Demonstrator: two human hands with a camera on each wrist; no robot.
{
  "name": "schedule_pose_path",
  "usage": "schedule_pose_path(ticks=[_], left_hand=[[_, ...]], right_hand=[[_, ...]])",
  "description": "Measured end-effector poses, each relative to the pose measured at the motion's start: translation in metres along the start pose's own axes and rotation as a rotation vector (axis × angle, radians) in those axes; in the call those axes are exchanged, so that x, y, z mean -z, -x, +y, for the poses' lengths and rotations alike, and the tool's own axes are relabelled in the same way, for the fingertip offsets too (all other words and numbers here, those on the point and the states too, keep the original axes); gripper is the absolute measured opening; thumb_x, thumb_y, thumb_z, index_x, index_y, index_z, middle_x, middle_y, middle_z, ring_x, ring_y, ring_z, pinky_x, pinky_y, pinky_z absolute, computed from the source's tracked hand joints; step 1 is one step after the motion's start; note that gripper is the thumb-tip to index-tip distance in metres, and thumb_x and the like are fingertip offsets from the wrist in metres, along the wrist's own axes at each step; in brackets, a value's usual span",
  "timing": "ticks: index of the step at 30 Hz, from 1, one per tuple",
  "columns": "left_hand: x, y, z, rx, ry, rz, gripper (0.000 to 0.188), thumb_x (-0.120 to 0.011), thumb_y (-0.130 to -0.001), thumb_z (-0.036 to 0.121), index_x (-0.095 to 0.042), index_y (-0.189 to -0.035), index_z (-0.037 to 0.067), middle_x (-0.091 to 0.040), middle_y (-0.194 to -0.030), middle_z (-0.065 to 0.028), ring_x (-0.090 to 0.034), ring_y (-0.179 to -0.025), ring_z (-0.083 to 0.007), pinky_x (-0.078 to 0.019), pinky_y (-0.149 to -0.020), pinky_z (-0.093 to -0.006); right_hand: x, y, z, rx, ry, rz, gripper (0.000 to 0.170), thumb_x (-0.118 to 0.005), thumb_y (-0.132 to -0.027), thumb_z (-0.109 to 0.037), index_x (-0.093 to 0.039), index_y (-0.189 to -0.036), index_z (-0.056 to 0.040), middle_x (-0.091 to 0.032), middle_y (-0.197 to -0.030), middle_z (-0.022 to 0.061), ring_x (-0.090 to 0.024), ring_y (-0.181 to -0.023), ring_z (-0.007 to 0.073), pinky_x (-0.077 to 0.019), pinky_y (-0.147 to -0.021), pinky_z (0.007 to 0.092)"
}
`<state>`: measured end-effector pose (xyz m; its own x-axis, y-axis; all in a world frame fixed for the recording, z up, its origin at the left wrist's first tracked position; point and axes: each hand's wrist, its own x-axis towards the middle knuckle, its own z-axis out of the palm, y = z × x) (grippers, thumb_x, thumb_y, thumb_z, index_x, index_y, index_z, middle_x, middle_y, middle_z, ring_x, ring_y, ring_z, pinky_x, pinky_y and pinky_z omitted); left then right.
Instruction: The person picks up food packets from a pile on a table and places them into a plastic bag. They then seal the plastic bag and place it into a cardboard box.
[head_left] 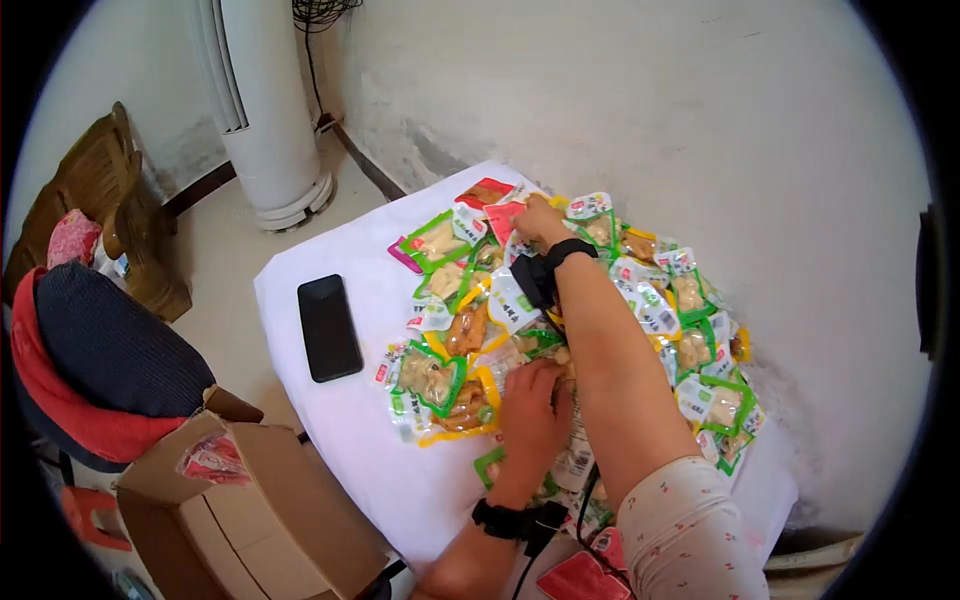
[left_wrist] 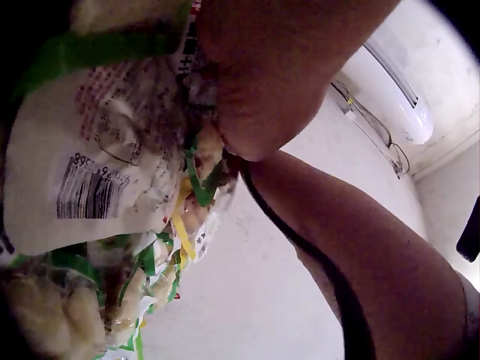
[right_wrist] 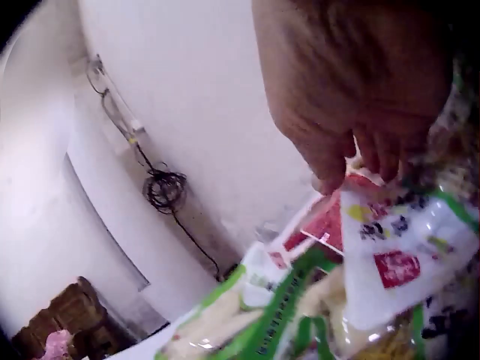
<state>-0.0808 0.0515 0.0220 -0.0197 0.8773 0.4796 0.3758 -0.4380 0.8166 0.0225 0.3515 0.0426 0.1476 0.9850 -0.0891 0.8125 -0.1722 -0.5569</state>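
White-clothed table [head_left: 380, 290] under both hands. Right hand [head_left: 541, 222]: fingers bent down, touching red packet [head_left: 502, 220] at fingertips, pinch unclear. Left hand [head_left: 532, 415]: among food packets [head_left: 465, 330], grip unclear. Phone [head_left: 330, 328] left of both hands, cardboard box [head_left: 290, 500] farther left.

clear-windowed packets [head_left: 468, 330] | green or yellow edges | heaped, overlapping | red packet [head_left: 503, 220] among them

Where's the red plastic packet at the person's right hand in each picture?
Head: the red plastic packet is above centre, beside the bare right hand.
Left wrist: not visible.
Right wrist: right of centre, below the hand.
Shared landmark: green-edged clear plastic food packets, in all three.
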Motion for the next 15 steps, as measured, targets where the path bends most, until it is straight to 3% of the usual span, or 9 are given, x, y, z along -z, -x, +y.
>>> schedule_pose_path(ticks=[2, 3, 6, 8, 10, 12, 15], left_hand=[[-0.001, -0.001, 0.001, 0.032, 0.012, -0.016, 0.026, -0.062, -0.071, 0.001, -0.058, -0.096, 0.004, -0.058, -0.102, -0.0118, -0.052, -0.095, -0.0352, -0.0424, -0.089, -0.0427], [-0.003, -0.001, 0.002, 0.025, 0.004, -0.002, 0.026, -0.062, -0.071, 0.001, -0.058, -0.096, 0.004, -0.058, -0.102, -0.0117, -0.052, -0.095, -0.0352, -0.0419, -0.090, -0.0431], [-0.003, -0.001, 0.005, 0.021, -0.013, -0.003, 0.027, -0.062, -0.069, 0.000, -0.058, -0.096, 0.004, -0.058, -0.102, -0.0116, -0.052, -0.096, -0.0350, -0.0413, -0.091, -0.0437], [-0.003, -0.001, 0.007, 0.024, -0.026, -0.009, 0.028, -0.062, -0.068, -0.001, -0.058, -0.096, 0.004, -0.057, -0.102, -0.0116, -0.052, -0.096, -0.0349, -0.0410, -0.091, -0.0438], [-0.003, -0.001, 0.007, 0.039, -0.015, -0.013, 0.029, -0.062, -0.068, -0.001, -0.058, -0.096, 0.004, -0.057, -0.103, -0.0114, -0.052, -0.096, -0.0347, -0.0413, -0.091, -0.0433], [-0.002, -0.001, 0.006, 0.032, -0.010, -0.016, 0.029, -0.062, -0.068, -0.001, -0.058, -0.096, 0.004, -0.057, -0.103, -0.0114, -0.052, -0.096, -0.0347, -0.0415, -0.091, -0.0430], [-0.002, -0.002, 0.006, 0.021, 0.004, -0.019, 0.028, -0.062, -0.069, -0.001, -0.058, -0.096, 0.005, -0.057, -0.103, -0.0115, -0.052, -0.096, -0.0349, -0.0421, -0.089, -0.0426]], right_hand=[[-0.005, 0.018, -0.001, 0.050, 0.134, 0.097, 0.058, -0.074, -0.068, -0.024, -0.053, -0.112, 0.0072, -0.064, -0.103, 0.0198, -0.064, -0.093, 0.0327, -0.0521, -0.077, 0.0387], [-0.011, 0.010, 0.002, 0.044, 0.256, 0.110, 0.045, -0.070, -0.066, -0.031, -0.066, -0.098, 0.0007, -0.066, -0.099, 0.0200, -0.064, -0.096, 0.0319, -0.0498, -0.084, 0.0382], [-0.006, 0.022, -0.001, 0.057, 0.297, 0.045, 0.050, -0.072, -0.064, -0.028, -0.063, -0.104, 0.0013, -0.065, -0.105, 0.0191, -0.062, -0.100, 0.0323, -0.0485, -0.087, 0.0382], [-0.005, 0.021, 0.002, 0.057, 0.294, 0.049, 0.052, -0.072, -0.063, -0.025, -0.061, -0.106, 0.0011, -0.065, -0.106, 0.0181, -0.062, -0.099, 0.0331, -0.0488, -0.086, 0.0376], [-0.012, 0.015, 0.012, -0.020, 0.046, 0.237, 0.047, -0.071, -0.062, -0.022, -0.062, -0.102, 0.0016, -0.064, -0.106, 0.0200, -0.063, -0.097, 0.0338, -0.0497, -0.085, 0.0374], [-0.025, -0.033, 0.044, 0.007, -0.031, 0.194, 0.044, -0.070, -0.063, -0.020, -0.063, -0.100, 0.0018, -0.064, -0.103, 0.0213, -0.063, -0.096, 0.0344, -0.0503, -0.083, 0.0376], [-0.016, -0.036, 0.045, 0.043, -0.098, 0.140, 0.039, -0.068, -0.064, -0.017, -0.063, -0.097, 0.0024, -0.065, -0.097, 0.0227, -0.064, -0.091, 0.0343, -0.0512, -0.078, 0.0376]])
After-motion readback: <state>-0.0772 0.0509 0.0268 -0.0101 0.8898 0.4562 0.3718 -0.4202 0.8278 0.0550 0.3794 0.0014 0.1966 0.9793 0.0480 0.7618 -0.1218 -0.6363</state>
